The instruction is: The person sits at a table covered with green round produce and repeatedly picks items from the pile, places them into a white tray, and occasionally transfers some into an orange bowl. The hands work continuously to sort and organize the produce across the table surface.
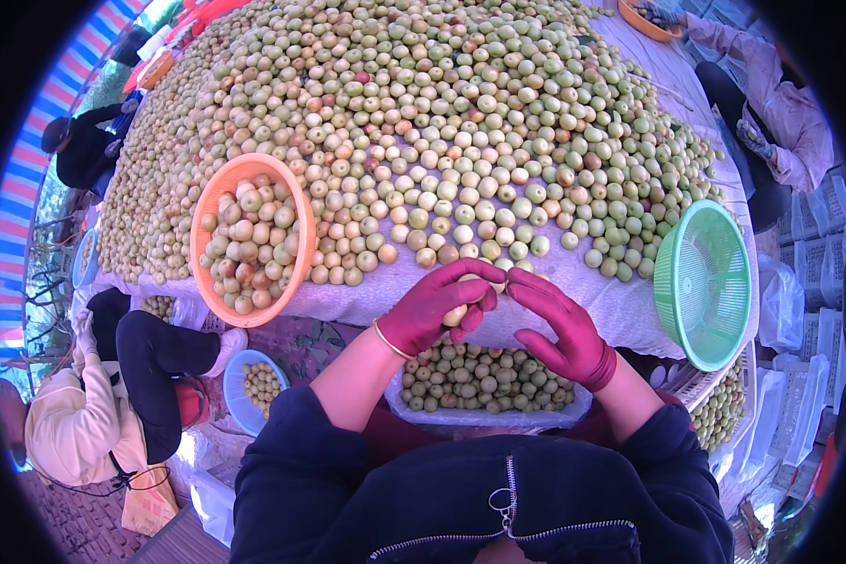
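**Sorting green jujubes at the near edge of the heap**

The left hand [434, 305], in a magenta glove, is curled around one pale jujube [457, 314], fingers closed over it, thumb beneath. The right hand [562, 324], gloved alike, lies just beside it with fingers loosely curved and slightly apart; whether it grips a fruit cannot be told. Both hands hover at the near edge of the fruit heap [442, 122], directly above a white crate of jujubes [484, 381].

This looks like the picking-and-grading step: one fruit taken and checked. The next move would call for a choice of container and a short carry without knocking the fruits lining the edge.

Left of the heap's near edge leans an orange basket [291, 202] holding larger, blushed fruit; right of it a green basket [700, 282] tilts, seemingly holding nothing. Below the orange basket sits a small blue bowl [244, 385] with a few fruits. Other people sit around the heap: one in a cream jacket [66, 428] at lower left, another in a pink sleeve [790, 113] at upper right. Nothing blocks either basket.
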Motion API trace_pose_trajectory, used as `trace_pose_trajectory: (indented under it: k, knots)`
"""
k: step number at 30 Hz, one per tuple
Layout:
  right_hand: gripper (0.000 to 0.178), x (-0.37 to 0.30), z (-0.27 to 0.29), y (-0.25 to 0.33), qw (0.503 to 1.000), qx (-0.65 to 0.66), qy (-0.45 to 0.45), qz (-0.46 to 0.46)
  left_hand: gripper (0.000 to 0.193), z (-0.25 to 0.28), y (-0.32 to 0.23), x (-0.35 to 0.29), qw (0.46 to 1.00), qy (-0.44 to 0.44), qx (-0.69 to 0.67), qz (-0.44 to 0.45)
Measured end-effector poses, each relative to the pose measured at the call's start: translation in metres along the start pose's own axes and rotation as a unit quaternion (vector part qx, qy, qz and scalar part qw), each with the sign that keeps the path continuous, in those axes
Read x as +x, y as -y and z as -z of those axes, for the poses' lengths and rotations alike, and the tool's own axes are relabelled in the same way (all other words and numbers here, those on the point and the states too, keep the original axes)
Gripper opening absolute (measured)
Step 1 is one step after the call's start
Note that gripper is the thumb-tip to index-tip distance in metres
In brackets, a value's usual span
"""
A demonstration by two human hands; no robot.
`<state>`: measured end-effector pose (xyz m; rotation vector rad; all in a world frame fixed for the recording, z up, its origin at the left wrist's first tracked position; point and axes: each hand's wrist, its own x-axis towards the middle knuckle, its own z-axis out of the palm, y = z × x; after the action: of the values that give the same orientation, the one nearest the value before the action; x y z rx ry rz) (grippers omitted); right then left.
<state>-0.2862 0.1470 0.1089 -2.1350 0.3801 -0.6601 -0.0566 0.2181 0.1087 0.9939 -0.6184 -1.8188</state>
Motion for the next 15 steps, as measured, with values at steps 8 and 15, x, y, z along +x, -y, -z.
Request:
trace_pose_trajectory:
  k: [8, 15]
  knots:
    - [0.049, -0.034, 0.013, -0.086, 0.975, -0.143, -0.081, -0.147, 0.039, 0.13, -0.107, -0.06, 0.779, -0.499, 0.232, -0.3]
    - [0.036, -0.043, -0.001, -0.108, 0.966, -0.21, -0.112, -0.102, 0.048, 0.129, -0.089, -0.018, 0.581, -0.391, 0.577, -0.421]
